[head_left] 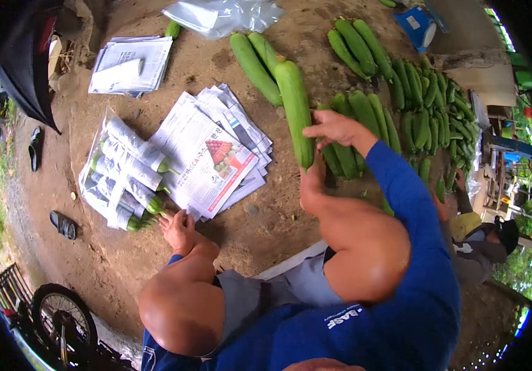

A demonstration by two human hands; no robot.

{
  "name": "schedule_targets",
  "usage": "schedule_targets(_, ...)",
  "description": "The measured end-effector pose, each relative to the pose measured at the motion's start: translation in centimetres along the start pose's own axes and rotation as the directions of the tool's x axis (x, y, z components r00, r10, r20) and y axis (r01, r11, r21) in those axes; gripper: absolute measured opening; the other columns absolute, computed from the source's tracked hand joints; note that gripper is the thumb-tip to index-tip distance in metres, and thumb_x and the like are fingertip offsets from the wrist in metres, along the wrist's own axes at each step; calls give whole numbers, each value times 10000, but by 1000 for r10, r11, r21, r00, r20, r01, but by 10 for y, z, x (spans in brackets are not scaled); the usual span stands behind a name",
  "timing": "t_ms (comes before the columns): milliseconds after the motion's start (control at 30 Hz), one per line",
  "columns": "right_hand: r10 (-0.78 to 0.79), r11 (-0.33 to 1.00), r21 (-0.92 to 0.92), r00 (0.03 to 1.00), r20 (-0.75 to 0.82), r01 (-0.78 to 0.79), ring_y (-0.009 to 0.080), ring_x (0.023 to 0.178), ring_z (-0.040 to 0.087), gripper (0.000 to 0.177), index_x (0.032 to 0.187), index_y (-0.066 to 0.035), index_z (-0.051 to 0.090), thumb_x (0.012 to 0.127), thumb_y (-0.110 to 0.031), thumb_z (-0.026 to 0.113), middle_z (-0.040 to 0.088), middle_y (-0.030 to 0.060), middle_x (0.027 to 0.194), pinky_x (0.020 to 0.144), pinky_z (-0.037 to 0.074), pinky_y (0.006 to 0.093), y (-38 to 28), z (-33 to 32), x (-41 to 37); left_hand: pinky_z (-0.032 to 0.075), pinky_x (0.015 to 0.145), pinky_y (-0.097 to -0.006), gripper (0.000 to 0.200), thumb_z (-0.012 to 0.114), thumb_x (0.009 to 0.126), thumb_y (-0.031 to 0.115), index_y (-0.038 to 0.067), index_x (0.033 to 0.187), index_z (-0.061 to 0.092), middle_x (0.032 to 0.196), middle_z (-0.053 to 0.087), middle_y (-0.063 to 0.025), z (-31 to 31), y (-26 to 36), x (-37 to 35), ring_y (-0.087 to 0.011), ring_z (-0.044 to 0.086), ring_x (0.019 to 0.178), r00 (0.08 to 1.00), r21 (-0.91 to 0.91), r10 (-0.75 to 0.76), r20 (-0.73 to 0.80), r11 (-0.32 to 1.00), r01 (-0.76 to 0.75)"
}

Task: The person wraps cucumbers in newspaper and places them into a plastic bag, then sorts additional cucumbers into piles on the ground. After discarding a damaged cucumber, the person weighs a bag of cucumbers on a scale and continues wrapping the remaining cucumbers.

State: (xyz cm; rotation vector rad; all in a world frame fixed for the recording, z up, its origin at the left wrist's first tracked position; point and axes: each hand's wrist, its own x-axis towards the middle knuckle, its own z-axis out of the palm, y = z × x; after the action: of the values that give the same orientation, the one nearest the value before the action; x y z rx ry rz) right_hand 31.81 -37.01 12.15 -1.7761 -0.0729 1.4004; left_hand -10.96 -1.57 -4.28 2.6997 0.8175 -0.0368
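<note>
My right hand (338, 131) has its thumb and fingers around the lower part of a large, light green cucumber (293, 102), which slants over the ground. Two more cucumbers (253, 65) lie just beyond it. Beneath and beside this hand is a row of cucumbers (365, 114), partly hidden. My left hand (180, 234) hangs low by my knee, fingers loosely apart. It is close to a clear plastic bag (108, 167) of cucumbers rolled in newspaper, their green ends showing. A fanned stack of newspaper sheets (207, 154) lies between the hands.
Another newspaper pile (131, 65) and clear plastic sheeting (223, 17) lie at the far side. Many smaller cucumbers (427, 105) are heaped to the right, where another person (482, 247) sits. Sandals (63, 224) and a wheel (63, 318) are at the left.
</note>
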Motion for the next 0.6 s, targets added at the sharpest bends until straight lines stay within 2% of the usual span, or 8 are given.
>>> schedule_targets(100,-7,997,77,981,195,-8,110,884,636,486,1330,-67,567,916,-242,751,664,33,1123,628,543,253,-3,44,1,438,1035,-479,380,721,898,343,112,1199,698,1117,676,-238,-59,55,29,-400,623,1060,927,-207,17,373,976,66)
schedule_targets(133,-4,995,93,968,250,-20,108,862,642,500,1345,-60,559,916,-231,750,664,39,1130,625,546,249,-10,63,4,482,997,-419,462,737,906,372,51,1234,681,1054,710,-200,-61,61,50,-339,660,1038,824,-544,156,545,813,206)
schedule_targets(167,15,994,100,949,315,-49,111,875,646,511,1353,-53,551,916,-228,749,661,48,1144,635,557,257,-10,81,12,507,970,-382,581,745,911,395,-7,1309,616,1181,684,-193,-53,67,64,-297,635,1131,776,-663,342,530,738,127)
schedule_targets(300,-36,995,100,896,442,-9,151,1014,658,567,1394,-29,501,927,-251,733,643,94,1211,703,617,326,-35,146,41,451,1057,-401,731,729,937,365,7,1494,421,1461,507,-153,-80,141,117,-255,531,1270,571,-889,688,448,277,365)
schedule_targets(433,32,993,-118,919,393,16,234,1068,659,549,1381,-10,495,943,-265,705,629,100,1225,795,593,357,-48,160,91,462,991,-322,672,765,895,301,10,1433,486,1296,626,-104,-78,142,128,-179,583,1138,773,-887,441,455,153,435)
schedule_targets(467,-216,799,-467,905,367,380,267,1082,640,540,1336,-28,516,902,-265,731,614,95,1213,808,572,382,-31,153,114,476,934,-305,655,781,875,277,7,1404,504,1222,638,-80,-68,128,130,-156,592,1065,799,-863,330,503,245,442)
schedule_targets(500,-430,372,-713,791,436,595,300,1095,621,532,1292,-45,536,861,-265,757,598,89,1202,822,550,407,-8,150,131,489,877,-288,637,797,856,253,5,1374,522,1148,650,-56,-56,109,131,-134,600,992,815,-824,213,538,335,457)
schedule_targets(600,-417,-128,-740,641,644,660,313,1086,591,348,1065,-90,588,781,-237,728,573,78,1150,821,543,481,14,170,127,497,765,-275,606,828,810,238,-11,1292,559,1001,642,-39,-32,77,123,-128,590,856,861,-793,98,499,452,409)
